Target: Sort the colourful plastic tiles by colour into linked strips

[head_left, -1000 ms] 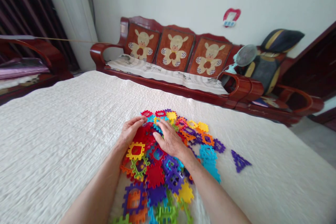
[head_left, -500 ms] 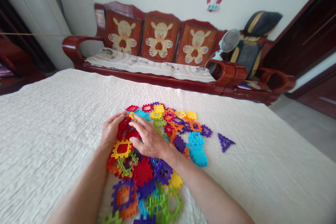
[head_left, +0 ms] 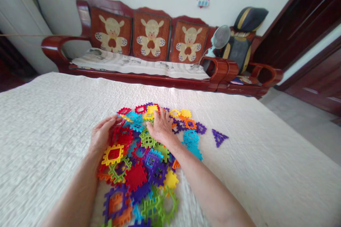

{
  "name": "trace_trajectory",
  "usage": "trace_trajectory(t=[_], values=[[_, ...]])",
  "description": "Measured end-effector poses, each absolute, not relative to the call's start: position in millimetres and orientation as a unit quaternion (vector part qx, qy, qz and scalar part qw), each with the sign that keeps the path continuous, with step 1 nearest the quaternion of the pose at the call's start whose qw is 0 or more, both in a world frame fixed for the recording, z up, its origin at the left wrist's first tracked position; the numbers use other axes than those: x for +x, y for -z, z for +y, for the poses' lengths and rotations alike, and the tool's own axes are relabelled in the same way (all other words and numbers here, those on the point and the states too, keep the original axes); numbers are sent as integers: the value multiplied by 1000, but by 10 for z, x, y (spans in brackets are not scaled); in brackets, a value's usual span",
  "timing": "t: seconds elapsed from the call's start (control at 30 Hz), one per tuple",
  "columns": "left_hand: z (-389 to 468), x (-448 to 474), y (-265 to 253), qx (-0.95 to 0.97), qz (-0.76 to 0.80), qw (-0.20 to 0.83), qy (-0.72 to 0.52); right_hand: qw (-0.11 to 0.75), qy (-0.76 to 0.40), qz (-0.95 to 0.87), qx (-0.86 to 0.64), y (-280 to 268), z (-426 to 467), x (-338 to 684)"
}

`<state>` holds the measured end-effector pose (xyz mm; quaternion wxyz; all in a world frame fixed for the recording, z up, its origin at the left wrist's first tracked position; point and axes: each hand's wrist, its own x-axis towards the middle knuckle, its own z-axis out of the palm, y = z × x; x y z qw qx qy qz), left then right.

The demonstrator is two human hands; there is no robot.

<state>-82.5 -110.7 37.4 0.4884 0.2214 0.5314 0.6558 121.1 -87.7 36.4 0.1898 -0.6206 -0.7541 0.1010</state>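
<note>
While the left hand (head_left: 102, 133), fingers curled close together, pinches a thin yellow piece (head_left: 126, 118) at its fingertips, the right hand (head_left: 161, 126) spreads fingers and thumb over the colourful pile (head_left: 151, 161), its underside hidden! Off to that hand's right, a purple triangle (head_left: 215, 135) lies alone on the white cover (head_left: 239, 177).

A white textured cover (head_left: 245, 177) bears heaped colourful notched pieces (head_left: 136, 177), with a purple triangle (head_left: 218, 137) apart at right.
</note>
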Motion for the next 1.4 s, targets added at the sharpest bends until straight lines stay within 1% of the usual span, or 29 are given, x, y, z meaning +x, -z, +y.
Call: trace_trajectory(t=[0.13, 0.23, 0.33, 0.43, 0.53, 0.63, 0.7, 0.9, 1.2, 1.4], values=[[-1102, -844, -346, 229, 519, 495, -658, 217, -113, -794, -557, -394, -923, 1117], [-1093, -860, -319, 237, 526, 493, -651, 254, -111, -816, -508, -449, -941, 1092], [-1084, -870, -305, 242, 527, 490, -651, 273, -79, -812, -510, -554, -948, 1229], [-1074, -878, -291, 244, 524, 487, -655, 243, -42, -806, -538, -638, -1000, 1594], [-1069, -882, -277, 243, 527, 486, -653, 215, -5, -785, -581, -595, -1163, 2077], [-1070, -876, -268, 242, 525, 488, -654, 178, -12, -771, -611, -428, -1438, 2460], [-1072, -867, -269, 240, 521, 489, -657, 176, -18, -783, -597, -307, -1646, 2589], [-1083, -859, -303, 236, 534, 490, -647, 217, -29, -794, -568, -211, -2096, 2522], [-1122, -809, -371, 238, 535, 483, -650, 305, -82, -838, -445, -233, -2179, 2412], [-1112, -821, -361, 248, 531, 481, -652, 336, -92, -790, -504, -171, -2034, 2626]])
